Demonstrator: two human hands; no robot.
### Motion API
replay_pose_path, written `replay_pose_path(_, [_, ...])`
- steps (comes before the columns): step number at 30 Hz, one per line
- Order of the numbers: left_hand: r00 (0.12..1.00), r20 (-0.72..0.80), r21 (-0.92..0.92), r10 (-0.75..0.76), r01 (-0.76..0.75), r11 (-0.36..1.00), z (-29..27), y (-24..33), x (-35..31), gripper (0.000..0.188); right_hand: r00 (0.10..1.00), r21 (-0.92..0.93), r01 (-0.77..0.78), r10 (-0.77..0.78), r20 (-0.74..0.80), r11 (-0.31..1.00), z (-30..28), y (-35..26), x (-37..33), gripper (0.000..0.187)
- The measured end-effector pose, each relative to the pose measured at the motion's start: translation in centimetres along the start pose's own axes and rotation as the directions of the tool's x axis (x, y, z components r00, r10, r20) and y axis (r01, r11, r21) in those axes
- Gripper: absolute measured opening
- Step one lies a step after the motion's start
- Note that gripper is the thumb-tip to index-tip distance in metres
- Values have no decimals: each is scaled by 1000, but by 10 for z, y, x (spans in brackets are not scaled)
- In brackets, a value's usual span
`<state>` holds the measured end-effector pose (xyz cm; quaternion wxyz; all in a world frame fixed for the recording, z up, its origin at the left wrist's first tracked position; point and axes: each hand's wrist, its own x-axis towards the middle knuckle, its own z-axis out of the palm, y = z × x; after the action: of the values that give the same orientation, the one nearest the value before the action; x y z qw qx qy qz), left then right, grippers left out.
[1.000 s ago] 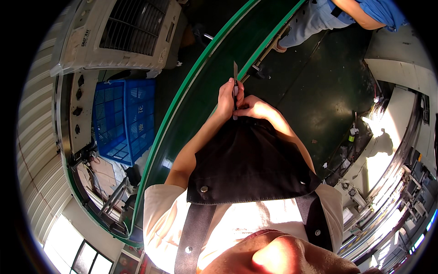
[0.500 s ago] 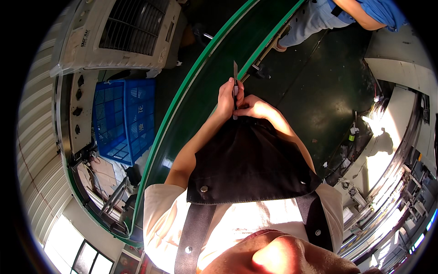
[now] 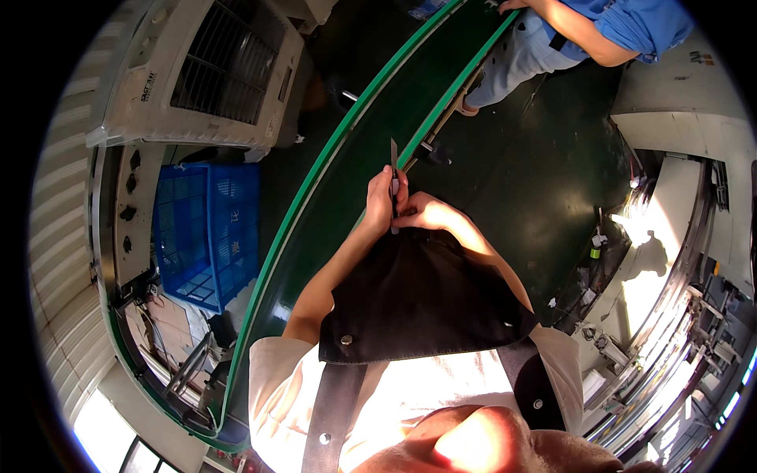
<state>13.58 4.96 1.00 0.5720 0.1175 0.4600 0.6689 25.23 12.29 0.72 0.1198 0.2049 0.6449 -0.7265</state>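
My left hand [image 3: 380, 199] is closed round a utility knife [image 3: 393, 156] with a dark handle. Its thin grey blade sticks out above my fingers, pointing away from me over the near edge of the green conveyor belt [image 3: 335, 185]. My right hand [image 3: 430, 213] is closed as well, its thumb and fingers pinching the lower end of the knife's handle. Both hands are close together just beyond the black apron [image 3: 418, 299] on my front. Part of the handle is hidden by my fingers.
A blue plastic crate [image 3: 234, 236] lies beyond the belt at the left, below a large grilled cooler unit [image 3: 229, 63]. At the far right, a person in blue [image 3: 623, 27] stands beside the belt with a hand at its edge. Machinery [image 3: 670, 331] lines the right side.
My hands and the knife sit lower in the picture as the view has tilted. The grip looks the same. The other person's hand now shows at the belt's far end.
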Motion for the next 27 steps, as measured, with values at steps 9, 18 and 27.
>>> replay_pose_path(9, [999,-11,5,-33,33,999,0,1,-1,42,993,-75,-112,110,-34,991,1,-10,-3,16])
replay_pose_path(18, [999,-25,22,-47,47,999,-1,-1,1,43,1000,-61,-26,26,3,998,0,0,-2,13])
replay_pose_path(27, [998,-13,11,-62,62,998,1,1,0,42,1000,-25,-12,11,-11,1000,1,4,-3,15])
